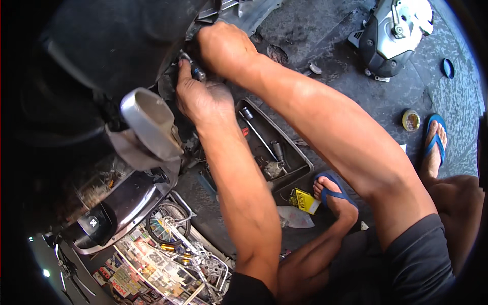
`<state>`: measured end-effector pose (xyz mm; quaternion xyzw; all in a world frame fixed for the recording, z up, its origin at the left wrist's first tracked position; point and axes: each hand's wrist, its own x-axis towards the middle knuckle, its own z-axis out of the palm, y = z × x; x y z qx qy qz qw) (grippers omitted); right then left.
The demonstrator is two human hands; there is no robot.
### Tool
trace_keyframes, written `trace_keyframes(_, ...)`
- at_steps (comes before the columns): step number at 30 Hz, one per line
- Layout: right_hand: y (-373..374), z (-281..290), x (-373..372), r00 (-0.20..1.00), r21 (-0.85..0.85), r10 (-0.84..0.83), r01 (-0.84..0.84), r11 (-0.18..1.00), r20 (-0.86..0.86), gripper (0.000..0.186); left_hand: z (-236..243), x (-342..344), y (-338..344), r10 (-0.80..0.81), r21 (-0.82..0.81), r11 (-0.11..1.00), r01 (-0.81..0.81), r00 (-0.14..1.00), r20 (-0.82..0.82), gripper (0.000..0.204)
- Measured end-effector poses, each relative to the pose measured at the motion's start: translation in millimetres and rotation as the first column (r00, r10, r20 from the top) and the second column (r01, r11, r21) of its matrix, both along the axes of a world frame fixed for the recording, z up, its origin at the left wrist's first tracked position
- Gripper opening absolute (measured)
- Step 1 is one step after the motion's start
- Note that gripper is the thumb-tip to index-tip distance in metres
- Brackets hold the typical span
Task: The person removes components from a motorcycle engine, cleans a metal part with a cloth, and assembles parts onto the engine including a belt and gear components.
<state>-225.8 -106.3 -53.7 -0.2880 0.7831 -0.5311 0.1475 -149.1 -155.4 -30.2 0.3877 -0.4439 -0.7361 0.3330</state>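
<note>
in the head view, my two hands are close together by the edge of a big dark plastic panel (pixel 117 53). my left hand (pixel 206 96) has its thumb against a shiny metal tool (pixel 197 73). its other fingers are mostly hidden, so i can't tell how tightly they are bent. the tool is just below my right hand (pixel 222 50), which has its back to me. those fingertips are out of sight, so i can't tell if they hold anything. between my arms is a black tray (pixel 292 179) with a long silver socket bar (pixel 258 133) in it. a yellow box (pixel 306 201) lies near a blue flip-flop (pixel 336 193). to the far right is a silver and black engine part (pixel 394 38), with a small round tin (pixel 410 120) below it.
</note>
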Motion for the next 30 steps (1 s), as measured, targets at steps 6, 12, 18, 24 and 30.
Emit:
trace_keyframes(6,29.2,-1.3,-5.3,0.999,-0.047,0.053,-0.053,0.998,0.012,0.015,-4.7,33.7,3.0,-0.047,-0.142,0.988,0.054,0.998,0.049,0.039)
trace_keyframes(12,102.8,-40.5,37.9,0.989,-0.043,0.084,-0.079,0.996,0.124,0.028,2.6,28.3,14.8,-0.068,-0.110,0.990,0.092,0.977,0.203,0.052)
trace_keyframes(18,160.5,-67.9,88.8,0.931,0.060,0.162,-0.192,0.980,0.327,0.032,14.0,1.9,2.0,-0.078,0.008,0.997,0.078,0.966,0.246,0.044)
trace_keyframes(24,236.9,-92.0,80.8,0.905,0.176,0.169,-0.253,0.951,0.390,0.030,3.9,53.3,90.5,-0.069,0.071,0.996,0.054,0.972,0.226,0.042)
trace_keyframes(30,285.3,-74.7,44.5,0.872,0.236,0.068,-0.205,0.950,0.484,0.039,-105.9,197.7,170.8,-0.403,0.126,0.528,0.840,0.117,0.908,0.046)
